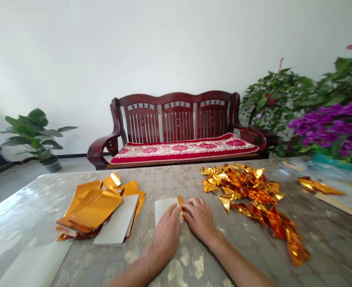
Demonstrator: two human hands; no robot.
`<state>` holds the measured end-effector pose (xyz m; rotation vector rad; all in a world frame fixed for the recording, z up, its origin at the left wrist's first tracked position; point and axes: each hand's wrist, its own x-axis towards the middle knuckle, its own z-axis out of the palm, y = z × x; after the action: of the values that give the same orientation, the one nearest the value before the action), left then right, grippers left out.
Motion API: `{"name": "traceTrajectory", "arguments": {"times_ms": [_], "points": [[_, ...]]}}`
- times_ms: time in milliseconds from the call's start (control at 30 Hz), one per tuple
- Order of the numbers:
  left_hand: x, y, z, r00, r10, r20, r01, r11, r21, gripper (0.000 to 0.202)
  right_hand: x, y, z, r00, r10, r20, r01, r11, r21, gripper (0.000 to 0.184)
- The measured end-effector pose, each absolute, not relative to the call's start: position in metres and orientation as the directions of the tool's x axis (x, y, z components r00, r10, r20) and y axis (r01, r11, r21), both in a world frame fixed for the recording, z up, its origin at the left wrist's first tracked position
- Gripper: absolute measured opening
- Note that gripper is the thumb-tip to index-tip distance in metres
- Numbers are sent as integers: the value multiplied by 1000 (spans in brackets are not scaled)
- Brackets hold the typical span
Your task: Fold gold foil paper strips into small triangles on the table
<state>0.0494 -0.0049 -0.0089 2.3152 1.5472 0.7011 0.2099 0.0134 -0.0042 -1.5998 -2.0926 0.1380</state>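
A sheet of gold foil paper (pixel 166 205) lies white side up on the table, with a gold strip turned over along its right edge. My left hand (pixel 167 227) rests over the sheet, its fingers drawn together at the folded strip. My right hand (pixel 200 220) is closed at the same right edge, thumb and fingers on the gold strip. The fingertips of both hands nearly meet there and hide part of the fold. Left of my hands is a loose stack of gold foil paper (pixel 93 207). To the right lies a pile of folded gold foil pieces (pixel 244 183).
A patterned table (pixel 152 263) bears everything. A pale sheet (pixel 34 267) lies at its front left corner. Clear plastic (pixel 292 167), another folded gold piece (pixel 319 185) and purple flowers (pixel 334 127) are at the right. Behind stands a wooden bench (pixel 176 119) with a red cover.
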Motion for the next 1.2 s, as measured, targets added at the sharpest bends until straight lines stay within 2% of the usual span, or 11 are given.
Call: {"name": "traceTrajectory", "arguments": {"times_ms": [100,200,267,400,567,733,967,1100,1200], "points": [[43,19,-5,317,912,261,798,-405,446,45,210,14,-5,-213,917,336,864,338,-374,19],[40,46,1,426,859,283,773,-508,379,42,210,15,-7,-245,905,348,840,377,-391,18],[38,63,5,545,804,238,730,-594,339,40,211,15,-8,-265,900,346,824,398,-404,19],[35,89,12,651,755,79,699,-636,327,28,211,16,-8,-275,904,328,804,403,-436,18],[33,101,12,610,792,15,737,-574,358,23,210,16,-6,-239,913,330,814,373,-445,14],[26,104,4,550,835,1,765,-504,400,26,210,15,-8,-178,930,321,862,305,-405,24],[18,101,11,516,855,-43,754,-430,497,34,209,12,-5,-211,920,330,872,330,-362,15],[20,98,12,481,875,-57,756,-381,532,19,208,12,-4,-217,921,325,860,338,-383,17],[22,94,13,469,882,-41,742,-368,560,15,209,13,-5,-210,923,322,852,334,-402,15]]}}
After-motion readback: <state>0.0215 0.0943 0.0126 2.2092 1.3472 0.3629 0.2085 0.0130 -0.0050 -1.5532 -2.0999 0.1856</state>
